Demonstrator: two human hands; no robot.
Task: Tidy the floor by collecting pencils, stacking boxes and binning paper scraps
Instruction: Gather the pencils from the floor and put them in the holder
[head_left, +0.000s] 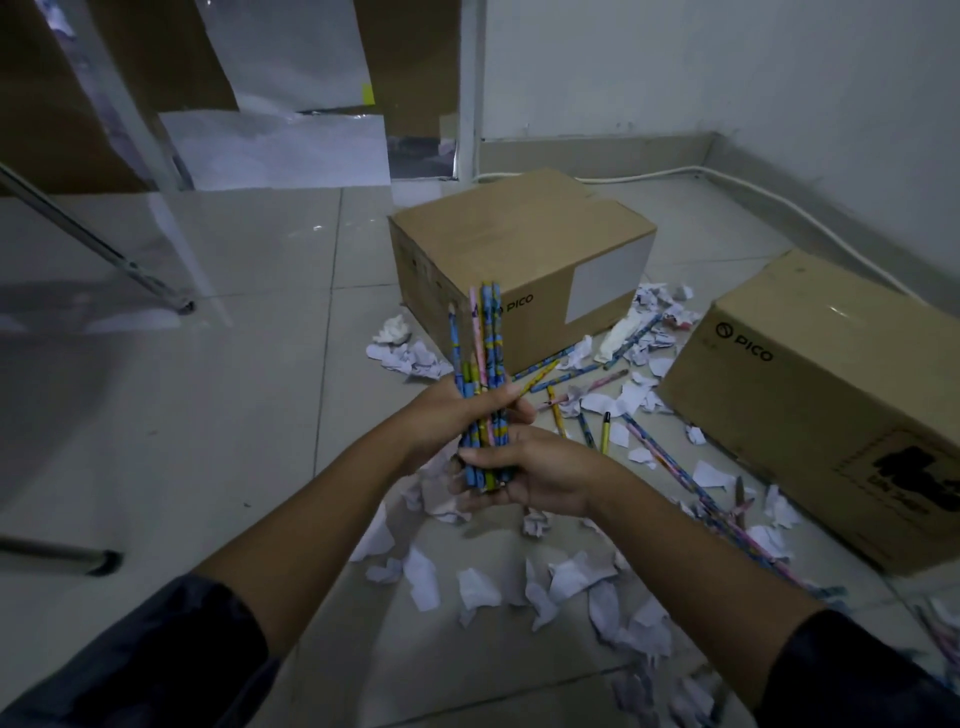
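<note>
A bundle of patterned blue, pink and yellow pencils (483, 338) stands upright in both hands in the middle of the view. My left hand (457, 415) grips the bundle around its middle. My right hand (524, 478) holds its lower end, fingers curled round it. Several loose pencils (587, 379) lie on the tiles between two brown cardboard boxes, one behind the bundle (519, 249) and one at the right (821, 405). More pencils (670, 462) run along the right box. Torn white paper scraps (561, 582) are scattered across the floor below my hands and around the boxes.
A white wall and skirting with a white cable (779, 202) close off the back right. Metal furniture legs (104, 254) stand at the left, with another leg (67, 556) lower left. Cardboard and white sheets (280, 145) lean at the back left.
</note>
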